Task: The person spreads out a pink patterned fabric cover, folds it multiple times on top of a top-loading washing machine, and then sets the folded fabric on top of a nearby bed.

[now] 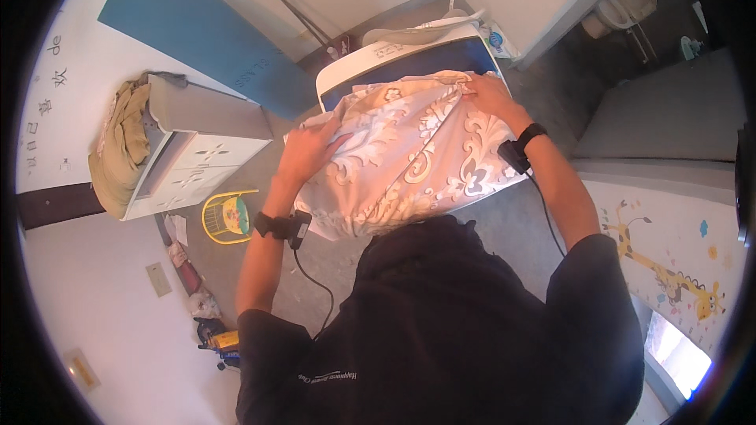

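Note:
A peach and lilac cloth (407,153) with a pale scrollwork flower pattern is spread in front of me over a white top-loading washing machine (339,78). Part of the machine's dark blue top (440,60) shows beyond the far edge of the cloth. My left hand (310,147) grips the cloth's left side, with the thumb lying on top. At the far right corner, my right hand (490,94) pinches a gathered fold, and creases run from it towards my body. The near edge of the cloth hangs close to my black shirt (437,319).
To the left stands a white cabinet (207,159) with khaki cloth (127,130) piled on it. A small yellow-framed chair (227,216) is on the floor beside it. A blue panel (201,29) leans behind. At right, a doorway shows a toilet (626,3).

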`<act>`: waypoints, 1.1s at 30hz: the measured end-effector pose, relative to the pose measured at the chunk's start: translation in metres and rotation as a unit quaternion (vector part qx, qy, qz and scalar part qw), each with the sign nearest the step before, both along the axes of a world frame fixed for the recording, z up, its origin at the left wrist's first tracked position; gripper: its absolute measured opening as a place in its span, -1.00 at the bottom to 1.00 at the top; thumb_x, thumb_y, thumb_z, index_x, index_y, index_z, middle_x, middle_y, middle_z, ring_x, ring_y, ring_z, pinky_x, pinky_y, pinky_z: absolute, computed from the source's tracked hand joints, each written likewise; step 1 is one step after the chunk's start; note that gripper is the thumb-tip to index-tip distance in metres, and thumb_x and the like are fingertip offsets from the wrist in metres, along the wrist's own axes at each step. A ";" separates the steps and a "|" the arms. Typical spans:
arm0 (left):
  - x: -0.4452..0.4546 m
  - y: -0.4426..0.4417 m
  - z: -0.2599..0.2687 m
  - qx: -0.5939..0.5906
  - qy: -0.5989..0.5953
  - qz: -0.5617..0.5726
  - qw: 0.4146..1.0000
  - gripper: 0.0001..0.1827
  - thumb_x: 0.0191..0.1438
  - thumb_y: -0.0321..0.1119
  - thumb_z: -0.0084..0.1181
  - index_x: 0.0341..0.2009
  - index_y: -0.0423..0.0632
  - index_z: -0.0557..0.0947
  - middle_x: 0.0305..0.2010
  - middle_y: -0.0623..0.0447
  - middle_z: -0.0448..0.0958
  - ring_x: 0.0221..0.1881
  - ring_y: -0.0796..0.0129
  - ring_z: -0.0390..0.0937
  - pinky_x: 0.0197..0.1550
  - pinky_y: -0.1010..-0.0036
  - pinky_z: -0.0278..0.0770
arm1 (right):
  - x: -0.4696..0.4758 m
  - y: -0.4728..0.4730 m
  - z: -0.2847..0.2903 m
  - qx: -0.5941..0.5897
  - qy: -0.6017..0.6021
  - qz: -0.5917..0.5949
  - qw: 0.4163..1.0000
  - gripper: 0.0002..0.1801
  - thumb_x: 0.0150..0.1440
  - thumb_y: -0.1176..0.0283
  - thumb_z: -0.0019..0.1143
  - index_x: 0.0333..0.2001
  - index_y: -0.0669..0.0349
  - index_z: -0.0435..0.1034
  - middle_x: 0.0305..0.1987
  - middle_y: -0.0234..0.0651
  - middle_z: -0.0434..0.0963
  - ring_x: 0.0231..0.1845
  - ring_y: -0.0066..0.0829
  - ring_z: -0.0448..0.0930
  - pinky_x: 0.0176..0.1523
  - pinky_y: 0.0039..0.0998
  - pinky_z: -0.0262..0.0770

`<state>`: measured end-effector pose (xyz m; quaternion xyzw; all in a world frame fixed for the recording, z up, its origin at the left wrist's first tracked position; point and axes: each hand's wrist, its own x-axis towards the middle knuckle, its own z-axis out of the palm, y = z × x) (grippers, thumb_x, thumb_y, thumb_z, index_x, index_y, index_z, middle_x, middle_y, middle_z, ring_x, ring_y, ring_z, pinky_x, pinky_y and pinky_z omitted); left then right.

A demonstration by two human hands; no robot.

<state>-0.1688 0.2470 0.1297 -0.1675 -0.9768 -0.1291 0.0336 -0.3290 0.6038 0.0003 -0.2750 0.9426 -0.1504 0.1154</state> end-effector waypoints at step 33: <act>0.135 -0.064 -0.189 0.869 -0.179 0.342 0.309 -0.38 0.13 -0.06 -0.03 0.18 -0.18 0.25 0.18 -0.11 0.31 0.12 0.12 0.35 0.15 0.24 0.33 | 0.061 -0.035 0.014 0.123 0.169 -0.130 0.969 -0.57 0.06 0.31 0.04 0.01 0.20 0.28 0.30 -0.14 0.00 0.33 -0.08 0.00 0.25 0.21 -0.12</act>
